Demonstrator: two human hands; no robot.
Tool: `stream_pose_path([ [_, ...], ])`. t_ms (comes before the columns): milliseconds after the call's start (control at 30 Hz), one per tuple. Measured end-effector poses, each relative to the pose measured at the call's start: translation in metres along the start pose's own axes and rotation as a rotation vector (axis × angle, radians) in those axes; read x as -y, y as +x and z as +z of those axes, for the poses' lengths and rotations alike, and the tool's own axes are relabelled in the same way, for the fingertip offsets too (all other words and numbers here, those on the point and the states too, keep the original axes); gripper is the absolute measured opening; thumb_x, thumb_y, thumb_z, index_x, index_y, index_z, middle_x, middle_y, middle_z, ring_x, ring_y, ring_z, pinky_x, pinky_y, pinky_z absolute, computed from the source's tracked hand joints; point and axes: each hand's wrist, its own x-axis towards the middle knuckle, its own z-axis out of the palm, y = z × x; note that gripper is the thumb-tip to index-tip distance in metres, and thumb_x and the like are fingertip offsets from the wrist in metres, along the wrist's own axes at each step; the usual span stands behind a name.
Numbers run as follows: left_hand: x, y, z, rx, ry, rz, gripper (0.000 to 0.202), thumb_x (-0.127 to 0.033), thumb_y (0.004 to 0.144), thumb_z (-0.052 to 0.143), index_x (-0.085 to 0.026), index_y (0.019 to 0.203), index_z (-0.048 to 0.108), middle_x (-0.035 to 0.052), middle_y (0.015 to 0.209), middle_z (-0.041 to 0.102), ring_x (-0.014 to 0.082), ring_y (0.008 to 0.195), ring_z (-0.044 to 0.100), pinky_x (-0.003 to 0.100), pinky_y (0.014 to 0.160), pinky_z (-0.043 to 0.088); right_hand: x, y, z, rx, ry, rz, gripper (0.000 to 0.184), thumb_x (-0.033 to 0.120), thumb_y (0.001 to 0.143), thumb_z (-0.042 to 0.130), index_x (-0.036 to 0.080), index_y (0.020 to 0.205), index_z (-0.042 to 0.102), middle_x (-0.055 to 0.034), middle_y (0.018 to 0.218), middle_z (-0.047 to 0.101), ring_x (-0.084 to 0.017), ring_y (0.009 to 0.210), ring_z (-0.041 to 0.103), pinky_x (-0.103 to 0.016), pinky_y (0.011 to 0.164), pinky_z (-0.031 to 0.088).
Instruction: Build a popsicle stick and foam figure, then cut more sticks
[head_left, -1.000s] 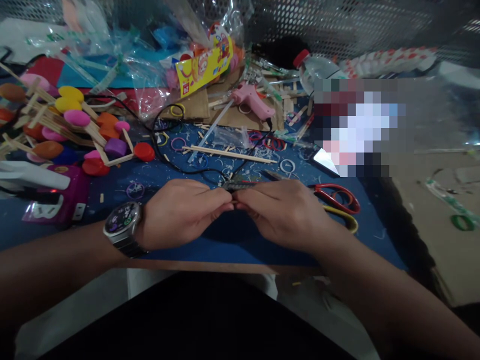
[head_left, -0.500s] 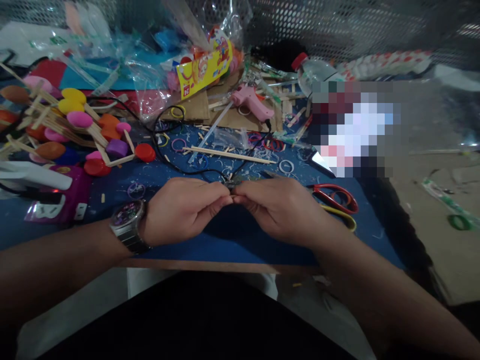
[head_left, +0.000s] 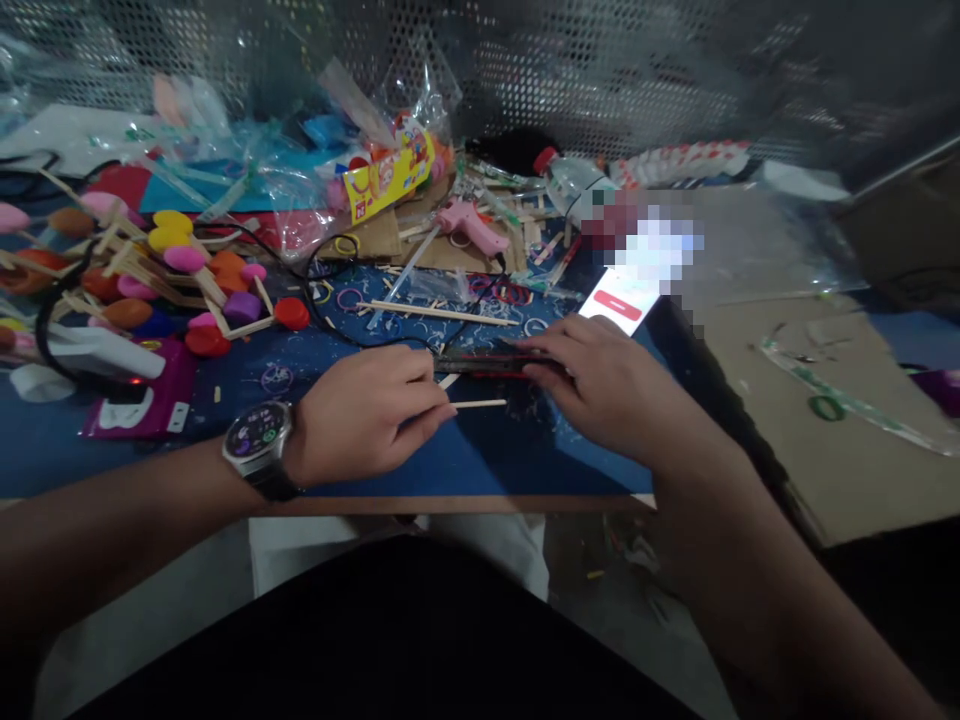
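My left hand, with a wristwatch on it, rests on the blue mat. Its fingers are pinched on a thin short wooden stick that points right. My right hand lies just beyond it. Its fingers are closed on the end of a dark flat tool with a red edge, which lies on the mat. What kind of tool it is I cannot tell. The two hands are a little apart.
A pink glue gun and its black cable, a long stick and rubber bands lie behind the hands. A stick-and-coloured-cap model is at left, a lit phone at right, and cardboard further right.
The hands were pinched together at the fingertips; now they have parted. The left keeps a thin stick, and the right has moved onto the dark tool. The view has shifted right.
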Motion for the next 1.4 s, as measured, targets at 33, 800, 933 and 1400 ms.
stream_pose_path([
  [33,-0.003,0.0,0.0,0.033,0.036,0.004,0.035,-0.031,0.106,0.047,-0.016,0.088,0.074,0.0059,0.086,0.065,0.0194,0.08,0.06,0.032,0.07,0.045,-0.003,-0.005,0.005,-0.011,-0.044,0.015,0.035,0.033,0.102,0.05,0.011,0.121,0.071,-0.0179,0.107,0.069,-0.033,0.096,0.062,-0.049,0.088,0.051],
  [800,-0.032,-0.016,0.018,0.157,0.081,-0.329,0.016,-0.032,0.098,0.064,-0.018,0.095,0.071,0.003,0.085,0.069,0.0202,0.081,0.063,0.031,0.071,0.045,0.049,-0.068,-0.01,0.08,0.113,0.194,0.062,0.025,0.084,0.051,0.016,0.145,0.055,-0.0109,0.106,0.08,-0.027,0.075,0.076,-0.034,0.062,0.052],
  [933,-0.035,-0.021,0.019,0.124,0.112,-0.313,0.018,-0.032,0.099,0.063,-0.017,0.102,0.073,0.0062,0.092,0.07,0.0235,0.088,0.062,0.037,0.08,0.05,0.059,-0.075,-0.006,-0.034,0.219,0.238,0.046,0.024,0.087,0.049,0.016,0.13,0.062,-0.0105,0.108,0.08,-0.025,0.082,0.078,-0.034,0.068,0.059],
  [1400,-0.073,-0.054,0.043,0.085,0.289,-0.259,0.075,-0.047,0.092,0.068,-0.001,0.148,0.05,0.0178,0.157,0.053,0.0361,0.147,0.047,0.054,0.12,0.04,0.093,-0.086,0.018,-0.032,0.341,0.235,0.06,0.018,0.089,0.05,0.015,0.149,0.043,-0.0193,0.132,0.066,-0.033,0.116,0.07,-0.05,0.089,0.063],
])
